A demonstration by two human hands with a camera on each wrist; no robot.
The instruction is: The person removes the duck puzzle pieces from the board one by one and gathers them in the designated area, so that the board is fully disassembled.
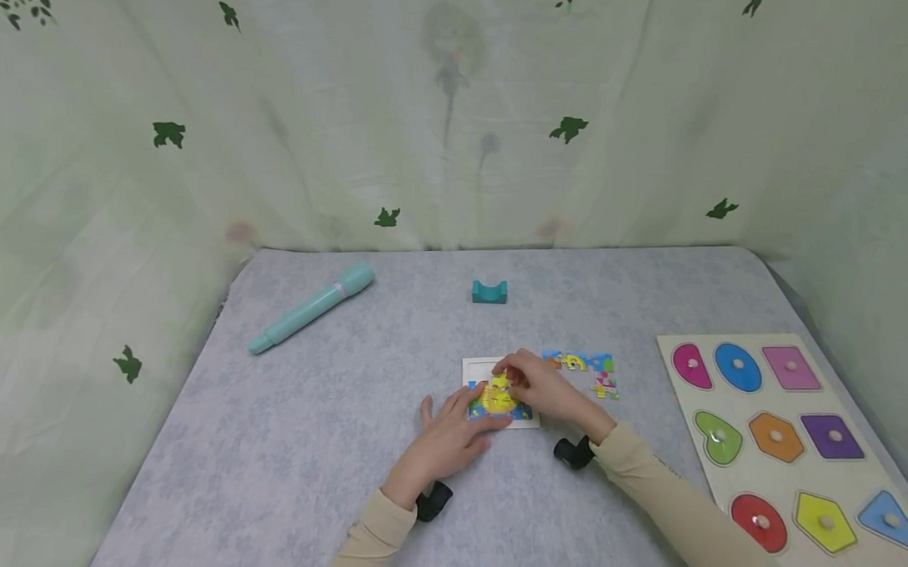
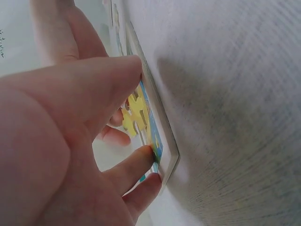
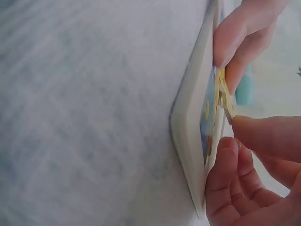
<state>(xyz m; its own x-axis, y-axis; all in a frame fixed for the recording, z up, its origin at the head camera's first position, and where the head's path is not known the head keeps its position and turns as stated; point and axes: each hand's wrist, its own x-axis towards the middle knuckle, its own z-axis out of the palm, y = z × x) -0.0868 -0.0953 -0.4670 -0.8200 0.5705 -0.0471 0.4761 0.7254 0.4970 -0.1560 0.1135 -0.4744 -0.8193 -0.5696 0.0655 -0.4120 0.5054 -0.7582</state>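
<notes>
A small jigsaw puzzle in a white frame tray (image 1: 474, 366) lies on the grey cloth, its lower part filled with blue and yellow pieces. My left hand (image 1: 446, 436) rests over the tray's left and near edges, thumb and fingers spread and pressing on the frame and the picture. From the right, my right hand (image 1: 543, 387) pinches a yellow puzzle piece (image 3: 227, 104) between thumb and fingers. That piece tilts up from the picture in the right wrist view, close over the yellow part. The top strip of the tray shows bare white.
Several loose puzzle pieces (image 1: 601, 363) lie right of the tray. Farther right is a large knobbed shape board (image 1: 739, 399). A teal notched block (image 1: 489, 294) sits behind the tray, and a long mint-coloured stick with a thicker end (image 1: 312, 312) lies back left.
</notes>
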